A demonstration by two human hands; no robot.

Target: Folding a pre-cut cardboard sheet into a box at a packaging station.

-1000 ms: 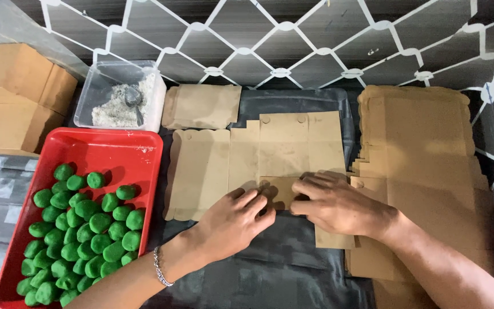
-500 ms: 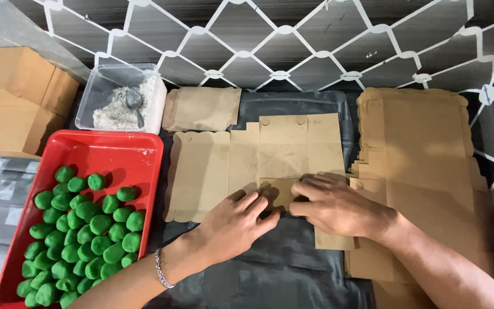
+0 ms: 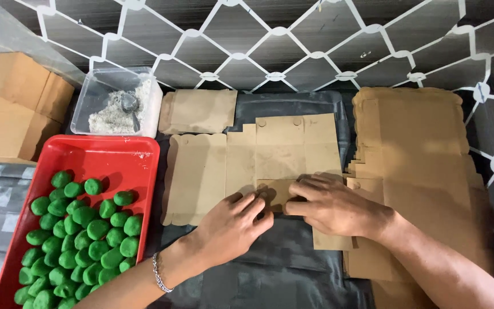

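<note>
At far left, closed brown cardboard boxes (image 3: 12, 106) stand beside a red tray (image 3: 132, 151) holding many green, rounded lumps (image 3: 81, 234); behind the tray sits a clear plastic tub (image 3: 87, 94) of pale powder with a small scoop; to its right lies a small folded brown paper piece (image 3: 198, 110); at centre, a flat, unfolded cardboard box blank (image 3: 247, 163) lies on the dark-covered surface (image 3: 281, 263); the left hand (image 3: 232, 229), a chain bracelet (image 3: 158, 274) at its wrist, rests palm down on the blank's lower edge, fingers (image 3: 253, 203) extended and loosely spread, gripping nothing; the right hand (image 3: 333, 206) presses flat just beside it, fingers (image 3: 304, 186) stretched onto a small flap (image 3: 275, 191); at right, a stack of similar cardboard blanks (image 3: 424, 154) lies against the patterned wall.
</note>
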